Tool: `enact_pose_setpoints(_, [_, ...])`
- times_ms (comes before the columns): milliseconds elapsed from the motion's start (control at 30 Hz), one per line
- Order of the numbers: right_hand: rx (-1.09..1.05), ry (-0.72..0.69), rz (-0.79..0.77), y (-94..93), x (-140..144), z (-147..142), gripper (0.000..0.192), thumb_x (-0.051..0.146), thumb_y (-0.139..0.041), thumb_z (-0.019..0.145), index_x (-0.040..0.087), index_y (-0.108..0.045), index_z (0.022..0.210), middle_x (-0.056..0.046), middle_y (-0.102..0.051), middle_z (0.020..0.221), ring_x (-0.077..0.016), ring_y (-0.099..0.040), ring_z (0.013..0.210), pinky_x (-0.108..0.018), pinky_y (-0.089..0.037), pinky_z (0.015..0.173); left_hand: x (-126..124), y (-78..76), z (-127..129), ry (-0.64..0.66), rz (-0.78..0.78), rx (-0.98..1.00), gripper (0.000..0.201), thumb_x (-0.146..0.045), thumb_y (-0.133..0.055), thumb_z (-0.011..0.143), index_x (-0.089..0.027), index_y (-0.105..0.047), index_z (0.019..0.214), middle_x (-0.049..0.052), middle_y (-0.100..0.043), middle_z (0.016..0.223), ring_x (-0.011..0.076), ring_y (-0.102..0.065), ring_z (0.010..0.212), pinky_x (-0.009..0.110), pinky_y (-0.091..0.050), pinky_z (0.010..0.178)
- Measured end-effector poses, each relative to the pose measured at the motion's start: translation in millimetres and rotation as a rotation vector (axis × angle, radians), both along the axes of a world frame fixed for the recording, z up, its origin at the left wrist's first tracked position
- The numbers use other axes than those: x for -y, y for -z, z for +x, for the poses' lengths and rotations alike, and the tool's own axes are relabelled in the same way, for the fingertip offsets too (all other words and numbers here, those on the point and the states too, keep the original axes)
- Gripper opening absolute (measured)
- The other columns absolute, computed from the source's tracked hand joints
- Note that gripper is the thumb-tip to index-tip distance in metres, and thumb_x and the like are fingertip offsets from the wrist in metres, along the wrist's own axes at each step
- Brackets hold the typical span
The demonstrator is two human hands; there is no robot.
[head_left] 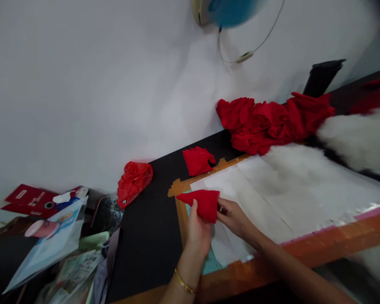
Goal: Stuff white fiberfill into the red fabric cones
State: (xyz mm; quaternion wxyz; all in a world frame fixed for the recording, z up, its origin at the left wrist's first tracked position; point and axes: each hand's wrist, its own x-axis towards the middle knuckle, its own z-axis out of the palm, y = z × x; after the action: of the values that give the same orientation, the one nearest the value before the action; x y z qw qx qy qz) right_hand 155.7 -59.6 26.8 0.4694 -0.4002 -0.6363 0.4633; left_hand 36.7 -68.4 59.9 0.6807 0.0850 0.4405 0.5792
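Both hands pinch the same red felt cone (202,203): the left hand (196,230) grips it from below with the thumb up against the cloth, and the right hand (232,216) clasps its wide end with curled fingers. The cone hangs just above the near left corner of the white sheet (291,198), taped down with orange tape (180,185) on the black tabletop (152,228). A smaller red piece (198,160) lies beyond that corner, a red fabric heap (272,120) at the far edge.

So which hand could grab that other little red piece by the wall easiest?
Probably the left hand. It holds the red cone from below, on the side nearer the small red piece. The right hand pinches the cone's far edge.
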Motion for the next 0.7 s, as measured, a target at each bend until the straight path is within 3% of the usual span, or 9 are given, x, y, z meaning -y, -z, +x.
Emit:
enact_pose_setpoints(133, [0.101, 0.017, 0.109, -6.4, 10, 10, 0.018, 0.026, -0.053, 0.091, 0.02, -0.066, 0.102, -0.004, -0.069, 0.089, -0.0159, -0.062, 0.074, -0.026, -0.049, 0.063, -3, -0.8, -7, 0.012, -0.003, 0.083, 0.039, -0.04, -0.055, 0.091, -0.011, -0.064, 0.116, 0.014, -0.073, 0.107, 0.0236, -0.069, 0.099, 0.032, -0.056, 0.085])
enact_pose_setpoints(300, [0.106, 0.327, 0.207, -13.9, 12, 25, 0.025, 0.025, -0.055, 0.091, 0.022, -0.061, 0.115, -0.008, -0.064, 0.107, -0.0142, -0.058, 0.072, -0.027, -0.051, 0.06, -9, 3.1, -17, 0.03, -0.069, 0.165, 0.038, -0.037, -0.056, 0.09, -0.015, -0.06, 0.12, 0.012, -0.072, 0.106, 0.0265, -0.07, 0.094, 0.046, -0.056, 0.086])
enact_pose_setpoints(400, [0.19, 0.259, 0.265, -17.8, -4, 27, 0.042, 0.021, -0.059, 0.084, 0.022, -0.056, 0.127, -0.012, -0.057, 0.124, -0.0162, -0.06, 0.081, -0.028, -0.053, 0.064, -6, 4.3, -15, 0.158, -0.107, 0.102, 0.042, -0.043, -0.056, 0.088, -0.013, -0.06, 0.118, 0.013, -0.073, 0.101, 0.0273, -0.07, 0.087, 0.045, -0.057, 0.08])
enact_pose_setpoints(467, [0.261, 0.137, 0.269, -18.8, -15, 26, 0.035, 0.014, -0.056, 0.08, 0.022, -0.063, 0.114, -0.008, -0.065, 0.11, -0.017, -0.062, 0.084, -0.03, -0.053, 0.071, -2, 5.8, -13, 0.287, -0.12, 0.004, 0.05, -0.052, -0.055, 0.087, -0.011, -0.062, 0.115, 0.014, -0.073, 0.094, 0.0273, -0.071, 0.079, 0.041, -0.057, 0.072])
enact_pose_setpoints(533, [0.29, 0.116, 0.226, -17.7, -21, 25, 0.027, 0.009, -0.052, 0.076, 0.021, -0.067, 0.095, -0.003, -0.069, 0.09, -0.017, -0.063, 0.079, -0.03, -0.051, 0.074, 2, 9.1, -15, 0.36, -0.096, -0.128, 0.061, -0.063, -0.052, 0.085, -0.009, -0.064, 0.111, 0.014, -0.072, 0.083, 0.0273, -0.07, 0.073, 0.036, -0.055, 0.064])
enact_pose_setpoints(600, [0.271, 0.193, 0.146, -14.9, -23, 25, 0.024, 0.01, -0.05, 0.074, 0.02, -0.066, 0.089, -0.001, -0.069, 0.082, -0.0166, -0.063, 0.074, -0.029, -0.05, 0.071, 7, 13.8, -19, 0.307, -0.029, -0.293, 0.064, -0.067, -0.056, 0.08, -0.011, -0.063, 0.11, 0.01, -0.069, 0.074, 0.024, -0.068, 0.066, 0.031, -0.051, 0.059])
enact_pose_setpoints(700, [0.22, 0.264, 0.059, -10.7, -20, 23, 0.02, 0.016, -0.051, 0.076, 0.02, -0.065, 0.089, -0.001, -0.07, 0.08, -0.0168, -0.063, 0.07, -0.028, -0.049, 0.066, 13, 19.1, -26, 0.125, 0.123, -0.508, 0.049, -0.048, -0.074, 0.075, -0.018, -0.058, 0.111, 0.001, -0.064, 0.072, 0.0144, -0.06, 0.056, 0.024, -0.045, 0.056])
